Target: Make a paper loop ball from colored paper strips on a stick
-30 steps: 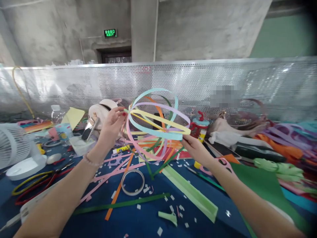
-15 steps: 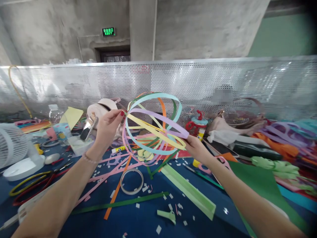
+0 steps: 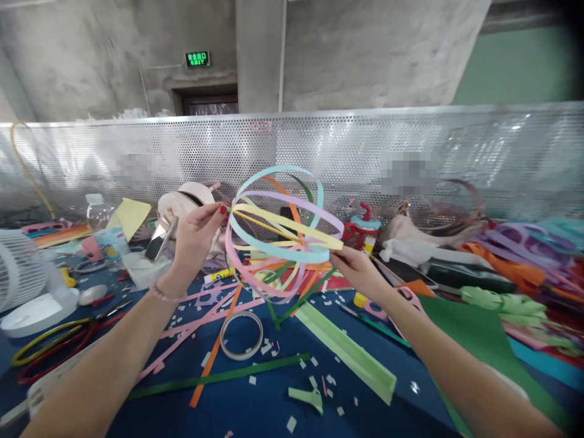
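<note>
A ball of looped paper strips (image 3: 292, 198) in light blue, purple, yellow, pink, orange and green is held up over the table. At its left end, where the strips meet, my left hand (image 3: 201, 228) pinches them between thumb and fingers. My right hand (image 3: 353, 267) is closed at the right side, by the ends of the yellow and light blue loops; its fingertips are partly hidden behind the strips. Below the ball lie a roll of tape (image 3: 241, 358), loose pink strips (image 3: 191, 334) and a folded light green paper (image 3: 349, 353).
Red and yellow scissors (image 3: 68, 340), a white fan (image 3: 22, 274) and a phone (image 3: 159, 238) are at the left. Green paper (image 3: 474, 340), a craft knife (image 3: 374, 326) and colourful strips (image 3: 529, 249) lie at the right. A perforated metal screen (image 3: 292, 140) stands behind.
The ball has turned a little. The yellow and light blue loops have swung up at its right end, and the purple loop's end has moved away from my right fingers.
</note>
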